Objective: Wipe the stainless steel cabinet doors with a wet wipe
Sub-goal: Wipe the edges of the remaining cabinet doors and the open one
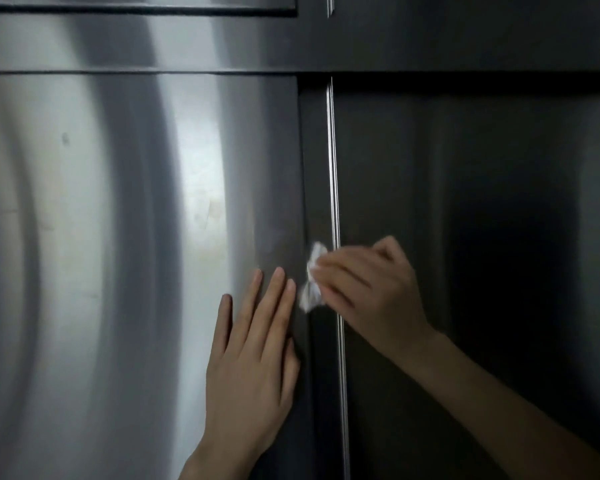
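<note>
Two tall stainless steel cabinet doors fill the head view: the left door (118,237), brightly lit with faint smudges, and the right door (482,237), dark in shadow. A crumpled white wet wipe (311,282) is pressed against the strip by the vertical seam between them. My right hand (371,289) is closed on the wipe with its fingers pointing left; it is blurred. My left hand (253,362) lies flat on the left door near its right edge, fingers spread and pointing up, holding nothing.
A bright metal edge strip (333,168) runs vertically along the seam. Above, a horizontal gap (136,71) separates these doors from an upper row of steel panels (136,39).
</note>
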Demonstrator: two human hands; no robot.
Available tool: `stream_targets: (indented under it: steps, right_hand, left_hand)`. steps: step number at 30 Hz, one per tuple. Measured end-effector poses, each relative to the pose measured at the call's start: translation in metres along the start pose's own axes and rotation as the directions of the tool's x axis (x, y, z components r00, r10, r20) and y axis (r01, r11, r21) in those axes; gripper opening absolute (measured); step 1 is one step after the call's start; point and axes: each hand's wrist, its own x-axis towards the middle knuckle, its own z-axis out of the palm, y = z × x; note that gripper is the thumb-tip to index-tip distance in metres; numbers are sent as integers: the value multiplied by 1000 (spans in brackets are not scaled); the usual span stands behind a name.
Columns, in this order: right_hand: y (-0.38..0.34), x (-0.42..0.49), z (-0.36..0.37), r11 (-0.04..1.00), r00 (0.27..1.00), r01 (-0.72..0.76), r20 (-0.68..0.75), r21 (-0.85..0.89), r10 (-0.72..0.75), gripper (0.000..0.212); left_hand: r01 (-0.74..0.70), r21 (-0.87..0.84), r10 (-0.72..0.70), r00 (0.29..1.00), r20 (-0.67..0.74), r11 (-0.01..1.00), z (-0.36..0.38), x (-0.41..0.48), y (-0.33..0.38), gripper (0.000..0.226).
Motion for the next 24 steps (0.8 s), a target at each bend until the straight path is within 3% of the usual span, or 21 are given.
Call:
stream_targets:
  steps: [4, 9, 13, 21, 24]
  right_hand:
    - [9, 18, -8, 994, 994, -42, 104, 102, 31, 14]
    - [38, 69, -45, 983, 989, -80, 136, 163, 58, 9]
    - [83, 145, -85, 981, 985, -120, 140, 153, 99, 5]
    - [207, 332, -151, 991, 978, -126, 172, 47, 116, 20]
    - [255, 394, -173, 989, 975, -150, 166, 7, 147, 11]
  left_hand:
    - [62, -71, -64, 998, -27, 996, -15, 29, 9, 56]
    - [72, -103, -76, 997, -31, 992, -65, 99, 0, 58]
    - [26, -122, -28, 999, -17, 992, -113, 188, -1, 57]
    - [-148, -191, 150, 989, -3, 970, -190, 401, 27, 61]
    - [-169, -214, 176, 984, 14, 962, -216, 488, 31, 60]
